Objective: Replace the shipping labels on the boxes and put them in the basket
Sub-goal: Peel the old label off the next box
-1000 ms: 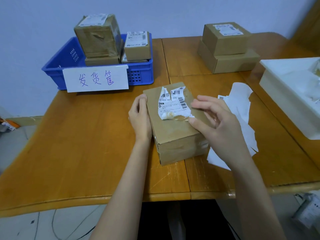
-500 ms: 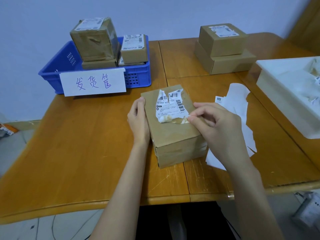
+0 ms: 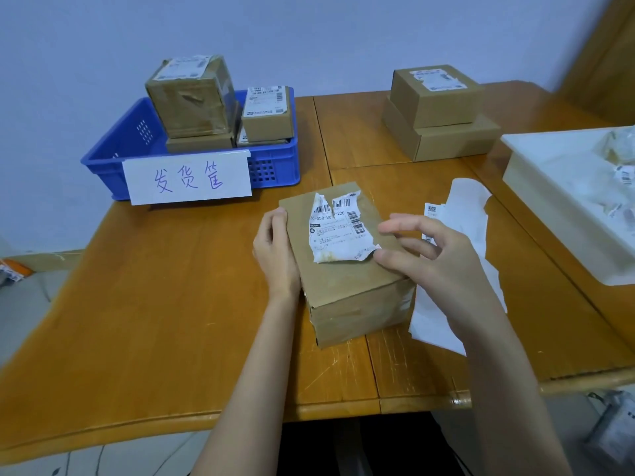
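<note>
Bare table (image 3: 154,304) at lower left; blue basket (image 3: 275,166) upper left, stacked boxes (image 3: 436,115) upper centre, white tray (image 3: 536,187) right.

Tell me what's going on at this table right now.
A person is peeling a torn white shipping label off a brown cardboard box on the wooden table. The left hand steadies the box's side; the right hand works at the label's lower corner. Relabelled boxes already sit in the blue plastic basket; two stacked cardboard boxes wait behind.

matt cardboard box (image 3: 347,290), torn paper label (image 3: 338,231), scratched glossy wooden table (image 3: 165,304).
</note>
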Demonstrator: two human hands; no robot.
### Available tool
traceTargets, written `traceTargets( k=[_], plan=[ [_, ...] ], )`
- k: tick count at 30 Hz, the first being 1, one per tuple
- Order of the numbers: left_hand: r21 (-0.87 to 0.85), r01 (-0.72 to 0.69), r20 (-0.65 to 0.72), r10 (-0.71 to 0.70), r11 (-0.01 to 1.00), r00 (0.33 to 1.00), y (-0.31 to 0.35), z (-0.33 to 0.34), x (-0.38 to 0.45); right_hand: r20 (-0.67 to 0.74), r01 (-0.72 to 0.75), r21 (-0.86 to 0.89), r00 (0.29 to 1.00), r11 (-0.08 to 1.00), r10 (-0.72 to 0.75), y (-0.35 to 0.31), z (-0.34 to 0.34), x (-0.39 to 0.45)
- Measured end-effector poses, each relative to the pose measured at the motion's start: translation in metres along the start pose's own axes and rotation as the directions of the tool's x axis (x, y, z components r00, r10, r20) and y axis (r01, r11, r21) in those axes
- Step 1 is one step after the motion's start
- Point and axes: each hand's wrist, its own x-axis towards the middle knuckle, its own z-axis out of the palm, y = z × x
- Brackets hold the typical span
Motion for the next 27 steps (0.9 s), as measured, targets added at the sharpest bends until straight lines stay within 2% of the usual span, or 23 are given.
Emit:
traceTargets(
  k=[2,4,7,9,10,16,27],
  plan=[
    [0.008,-0.01,-0.025,0.011,1.0,1.0,-0.001,0.0,-0.001,0.052,-0.058,0.067,0.997,0.996,0.055,-0.003,-0.002,0.001],
    [0.015,-0.021,-0.06,0.022,1.0,0.998,-0.003,0.0,0.0,-0.004,-0.076,0.013,0.997,0.997,0.076,-0.007,0.001,0.002],
    [0.028,-0.056,-0.123,0.059,0.998,0.991,-0.007,-0.001,0.001,-0.213,0.019,-0.36,0.972,0.933,-0.102,-0.008,0.014,0.008],
    [0.036,-0.084,-0.154,0.089,0.996,0.984,-0.009,-0.001,0.0,-0.251,0.021,-0.574,0.947,0.818,-0.201,-0.01,0.024,0.011],
    [0.04,-0.094,-0.162,0.099,0.995,0.982,-0.009,-0.001,-0.001,-0.266,0.001,-0.627,0.94,0.779,-0.215,-0.013,0.027,0.013],
    [0.045,-0.137,-0.198,0.144,0.99,0.97,-0.01,-0.001,-0.001,-0.261,-0.046,-0.726,0.942,0.686,-0.213,-0.024,0.036,0.026],
    [0.066,-0.147,-0.19,0.157,0.987,0.969,-0.01,-0.002,0.0,-0.235,-0.083,-0.792,0.956,0.605,-0.177,-0.031,0.044,0.035]
  ],
)
